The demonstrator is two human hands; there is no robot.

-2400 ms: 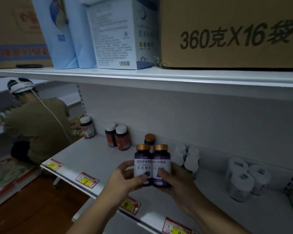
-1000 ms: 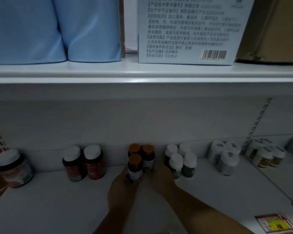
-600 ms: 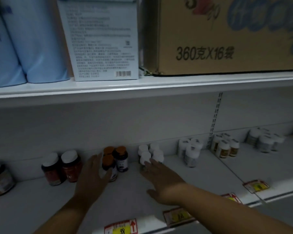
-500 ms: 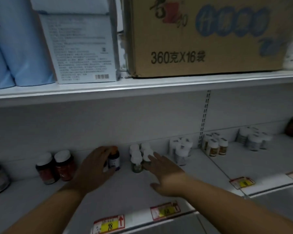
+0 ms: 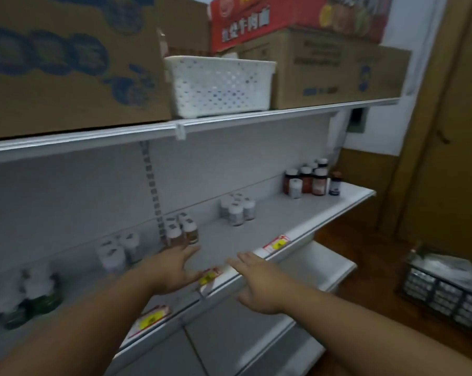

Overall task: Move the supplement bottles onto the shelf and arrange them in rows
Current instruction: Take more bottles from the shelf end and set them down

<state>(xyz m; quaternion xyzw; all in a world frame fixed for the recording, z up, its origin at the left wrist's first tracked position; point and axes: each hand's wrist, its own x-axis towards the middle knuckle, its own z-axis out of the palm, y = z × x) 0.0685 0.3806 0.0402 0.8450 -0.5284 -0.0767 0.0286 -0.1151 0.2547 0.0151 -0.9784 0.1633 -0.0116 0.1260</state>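
Small groups of supplement bottles stand along the back of the white shelf point(image 5: 289, 221): green white-capped ones point(image 5: 36, 291) at far left, white ones point(image 5: 118, 251), brown white-capped ones point(image 5: 182, 230), grey-white ones point(image 5: 237, 208), and dark red ones point(image 5: 309, 180) at the far right end. My left hand point(image 5: 172, 270) hovers open over the shelf's front part, holding nothing. My right hand point(image 5: 256, 283) is open too, just off the shelf's front edge, empty. The view is blurred.
Cardboard boxes point(image 5: 66, 66) and a white perforated basket point(image 5: 218, 85) sit on the upper shelf. Yellow price tags point(image 5: 275, 242) line the shelf edge. A lower shelf point(image 5: 316, 267) juts out below. A dark crate point(image 5: 444, 289) with small packs rests on the wooden floor at right.
Both hands let go of the two purple bottles set beside the orange-capped one, then drew back open toward the shelf's front edge. My view swung right; those bottles are out of frame.
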